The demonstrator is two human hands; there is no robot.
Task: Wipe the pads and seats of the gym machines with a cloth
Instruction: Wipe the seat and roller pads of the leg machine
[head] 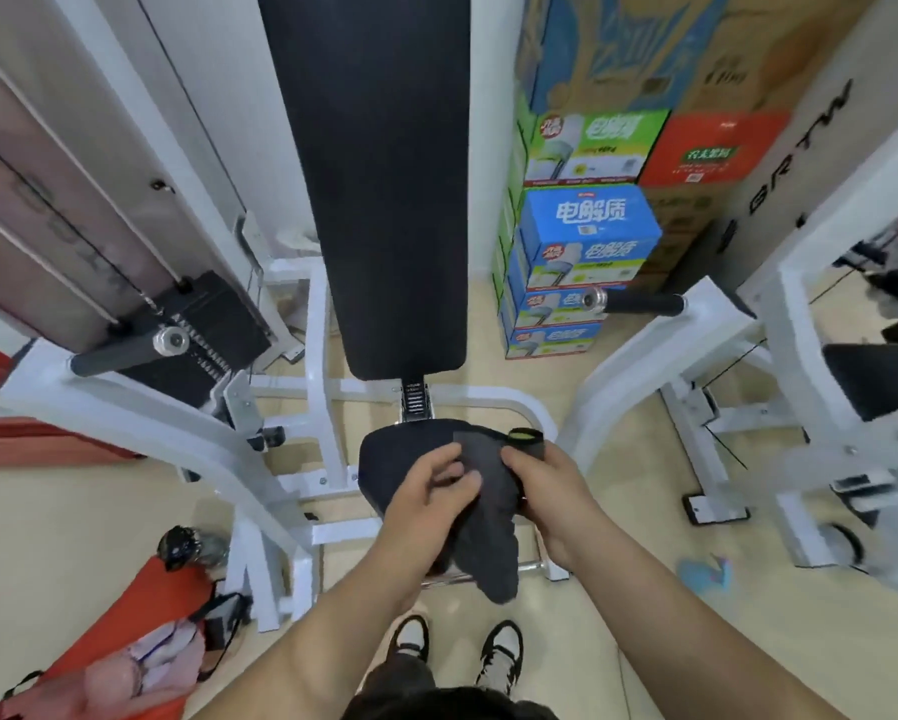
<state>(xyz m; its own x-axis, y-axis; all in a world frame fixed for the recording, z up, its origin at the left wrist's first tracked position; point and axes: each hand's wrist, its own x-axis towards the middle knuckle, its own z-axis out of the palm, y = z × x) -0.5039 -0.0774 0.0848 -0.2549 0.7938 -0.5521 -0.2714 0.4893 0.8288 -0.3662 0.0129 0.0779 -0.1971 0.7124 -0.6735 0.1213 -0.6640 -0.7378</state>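
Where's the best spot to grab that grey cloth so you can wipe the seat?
Probably the bunched top part of the cloth, gripped from above, where the left hand and right hand pinch it over the seat. Its long tail hangs loose toward the floor, so grabbing there would leave it floppy.

Beige floor (98, 517), stacked boxes (587, 236)

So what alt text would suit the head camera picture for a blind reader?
Seen from above, a person's left hand and right hand grip a dark grey cloth over a gym machine's black seat; its tall black back pad rises ahead.
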